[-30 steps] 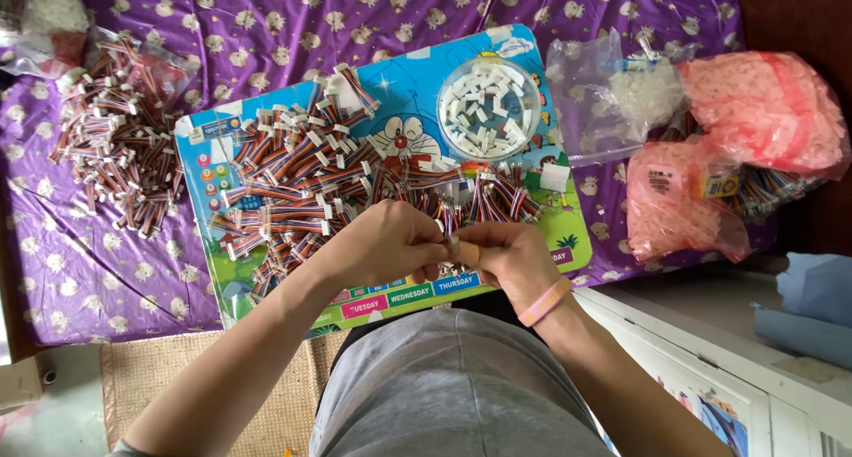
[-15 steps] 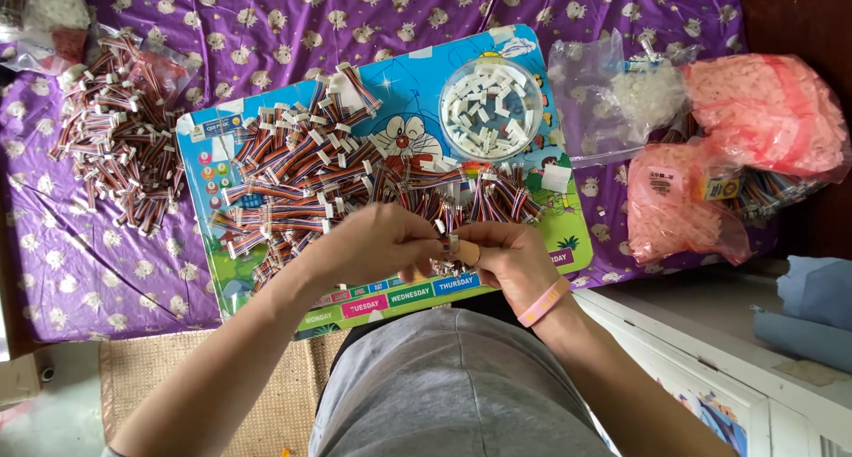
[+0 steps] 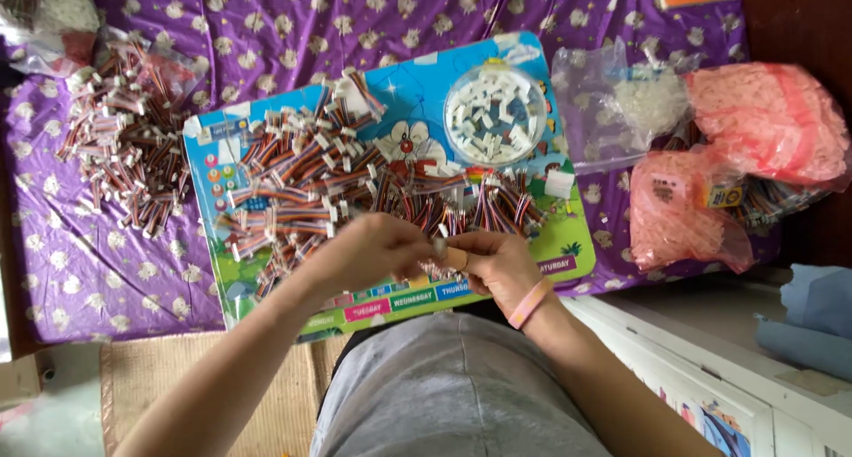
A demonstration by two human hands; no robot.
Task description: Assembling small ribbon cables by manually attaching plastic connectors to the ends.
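Fingertips of both hands meet over the near edge of the cartoon board (image 3: 532, 235). Left hand (image 3: 368, 253) curled, fingers pressed together, pinching a small wire connector piece (image 3: 439, 244) against the right hand (image 3: 497, 266). Right thumb and forefinger close on the same piece; a tan wrap shows on one fingertip. Exactly how the piece sits between the pads cannot be told, as it is mostly hidden.

Pink band (image 3: 530, 303) on the right wrist.

Just beyond the hands: a spread heap of striped ribbon-wire leads (image 3: 302, 182) with white plugs, covering the board's left and middle. Farther, right of centre, a round clear tub (image 3: 495, 115) of loose white housings. Second heap of leads (image 3: 120, 164) on the purple cloth (image 3: 89, 271), far left. Clear bag (image 3: 612, 111) and pink bags (image 3: 763, 124) to the right.

Risks, as judged: the piece is tiny and held at fingertip only, so a slip would drop it into the heap below, where it would be hard to pick out. Forcing it misaligned could bend a pin. A sweeping wrist could scatter the leads.
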